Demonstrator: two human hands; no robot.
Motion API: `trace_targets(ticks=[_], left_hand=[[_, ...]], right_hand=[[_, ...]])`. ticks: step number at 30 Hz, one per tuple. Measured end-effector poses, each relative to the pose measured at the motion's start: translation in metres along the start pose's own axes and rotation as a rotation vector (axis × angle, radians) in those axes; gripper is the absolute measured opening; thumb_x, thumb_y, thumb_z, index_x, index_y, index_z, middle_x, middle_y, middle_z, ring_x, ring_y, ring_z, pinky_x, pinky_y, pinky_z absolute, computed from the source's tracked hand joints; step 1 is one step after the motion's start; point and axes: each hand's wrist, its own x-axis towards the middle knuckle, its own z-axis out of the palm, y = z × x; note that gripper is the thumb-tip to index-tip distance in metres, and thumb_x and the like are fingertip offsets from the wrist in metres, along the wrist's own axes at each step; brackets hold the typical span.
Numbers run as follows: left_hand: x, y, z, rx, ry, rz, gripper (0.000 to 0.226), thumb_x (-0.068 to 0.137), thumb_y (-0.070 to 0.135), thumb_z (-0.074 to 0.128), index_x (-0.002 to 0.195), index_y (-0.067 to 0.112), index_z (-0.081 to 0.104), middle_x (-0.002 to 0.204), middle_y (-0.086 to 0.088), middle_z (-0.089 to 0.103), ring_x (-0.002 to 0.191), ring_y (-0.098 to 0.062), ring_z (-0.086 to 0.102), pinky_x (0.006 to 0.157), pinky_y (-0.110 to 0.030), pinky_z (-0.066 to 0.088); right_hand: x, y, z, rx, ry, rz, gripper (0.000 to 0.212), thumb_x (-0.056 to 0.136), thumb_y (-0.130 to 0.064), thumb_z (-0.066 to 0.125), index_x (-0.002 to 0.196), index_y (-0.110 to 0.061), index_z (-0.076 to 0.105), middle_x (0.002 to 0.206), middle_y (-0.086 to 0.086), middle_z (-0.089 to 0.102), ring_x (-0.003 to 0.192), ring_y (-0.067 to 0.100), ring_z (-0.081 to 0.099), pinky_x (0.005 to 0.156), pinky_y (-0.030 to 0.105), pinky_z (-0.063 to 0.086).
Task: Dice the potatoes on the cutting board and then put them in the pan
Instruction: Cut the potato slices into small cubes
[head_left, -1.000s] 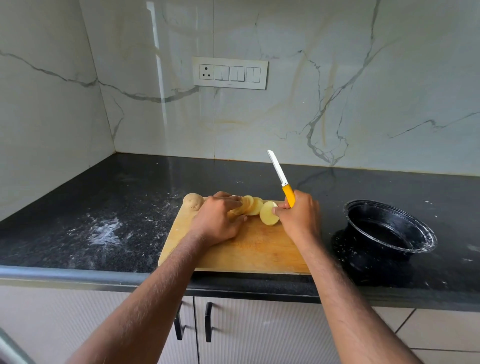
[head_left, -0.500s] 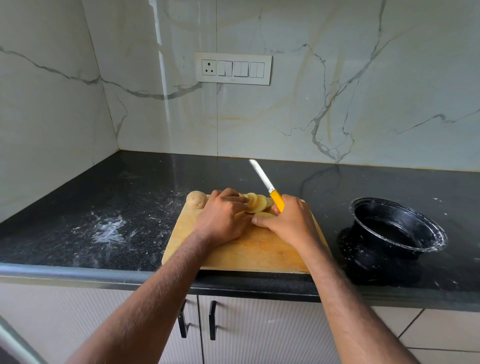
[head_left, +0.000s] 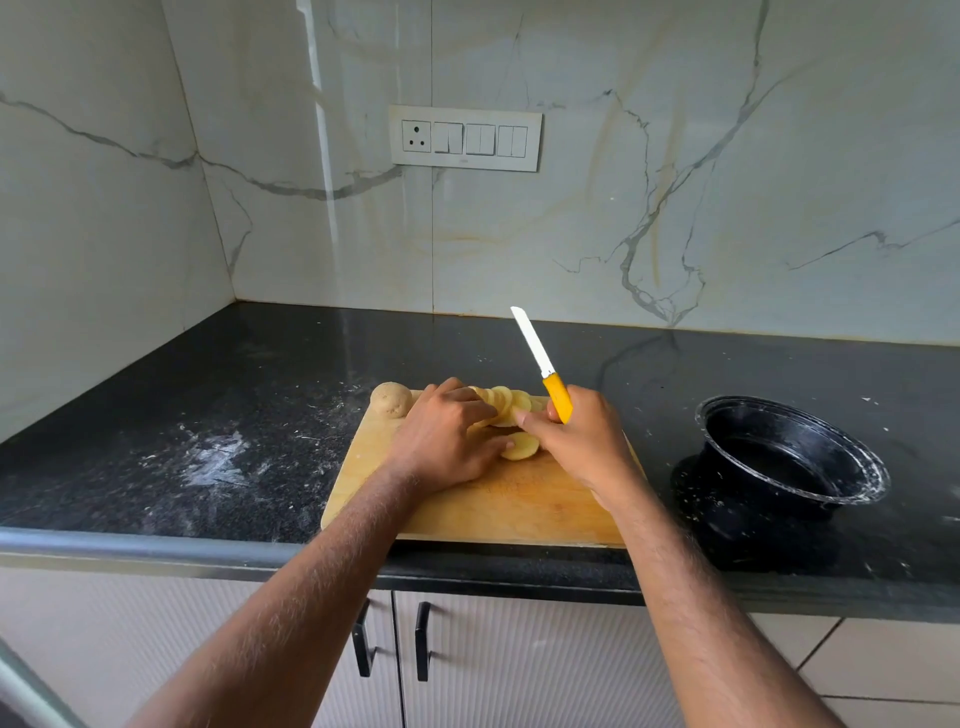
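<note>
One wooden cutting board (head_left: 483, 499) lies at the counter's front edge. On it sits one whole unpeeled potato (head_left: 390, 399) at the far left corner, plus a fanned pile of potato slices (head_left: 506, 405), partly hidden by the hands, so their number cannot be told. One yellow-handled knife (head_left: 543, 364). One black pan (head_left: 789, 467) near the counter's right end. Two hands: left hand (head_left: 441, 441), right hand (head_left: 576, 441).

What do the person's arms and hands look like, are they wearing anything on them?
Both forearms are bare up to the bottom edge of the picture, with no sleeve in sight. The left hand and right hand wear no gloves, and no watch, bracelet or ring shows. Fine hair covers both forearms.
</note>
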Motion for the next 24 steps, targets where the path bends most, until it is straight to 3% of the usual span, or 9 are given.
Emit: trace_targets(ticks=[4, 7, 12, 18, 21, 24], left_hand=[[0.0, 0.001, -0.002, 0.002, -0.039, -0.021, 0.049, 0.081, 0.063, 0.068, 0.107, 0.022, 0.077, 0.102, 0.006, 0.07, 0.092, -0.013, 0.053, 0.076, -0.032, 0.044], [0.001, 0.002, -0.006, 0.0, -0.123, 0.013, 0.06, 0.078, 0.078, 0.057, 0.098, 0.025, 0.077, 0.09, 0.009, 0.067, 0.086, -0.01, 0.051, 0.073, -0.032, 0.046], [0.002, 0.002, -0.006, -0.074, -0.148, 0.043, 0.035, 0.082, 0.052, 0.064, 0.095, 0.023, 0.078, 0.083, 0.011, 0.063, 0.08, -0.008, 0.05, 0.074, -0.034, 0.053], [0.005, 0.006, -0.006, -0.051, -0.2, 0.014, 0.036, 0.088, 0.056, 0.063, 0.096, 0.023, 0.075, 0.087, 0.01, 0.06, 0.084, -0.01, 0.051, 0.076, -0.03, 0.048], [0.002, 0.003, -0.006, -0.047, -0.109, -0.076, 0.023, 0.084, 0.041, 0.07, 0.096, 0.023, 0.078, 0.088, 0.005, 0.067, 0.087, -0.016, 0.058, 0.071, -0.028, 0.046], [-0.005, 0.003, -0.013, -0.204, 0.017, -0.153, 0.016, 0.085, 0.028, 0.071, 0.096, 0.02, 0.079, 0.08, 0.01, 0.064, 0.075, -0.008, 0.058, 0.063, -0.023, 0.045]], right_hand=[[0.004, 0.001, 0.003, 0.042, 0.087, -0.011, 0.025, 0.088, -0.029, 0.076, 0.077, -0.024, 0.054, 0.076, 0.001, 0.063, 0.07, 0.021, 0.07, 0.061, 0.048, 0.061], [0.006, 0.0, 0.0, 0.043, 0.151, -0.013, 0.03, 0.088, -0.014, 0.076, 0.078, -0.026, 0.051, 0.08, 0.002, 0.063, 0.067, 0.014, 0.071, 0.058, 0.043, 0.062], [0.002, 0.003, -0.005, 0.028, 0.096, -0.009, 0.026, 0.085, -0.013, 0.079, 0.083, -0.022, 0.054, 0.088, 0.002, 0.063, 0.066, 0.013, 0.073, 0.057, 0.038, 0.062], [-0.006, 0.006, -0.009, -0.003, 0.089, 0.003, 0.016, 0.092, -0.018, 0.071, 0.088, -0.019, 0.056, 0.084, 0.003, 0.064, 0.056, 0.014, 0.07, 0.053, 0.031, 0.058], [-0.009, 0.004, -0.01, -0.018, 0.014, 0.014, 0.017, 0.089, -0.021, 0.072, 0.082, -0.021, 0.057, 0.077, 0.003, 0.065, 0.066, 0.023, 0.068, 0.064, 0.045, 0.06], [-0.012, 0.001, -0.005, -0.035, -0.053, 0.009, 0.017, 0.083, -0.03, 0.076, 0.082, -0.021, 0.061, 0.079, -0.002, 0.07, 0.07, 0.02, 0.068, 0.064, 0.039, 0.058]])
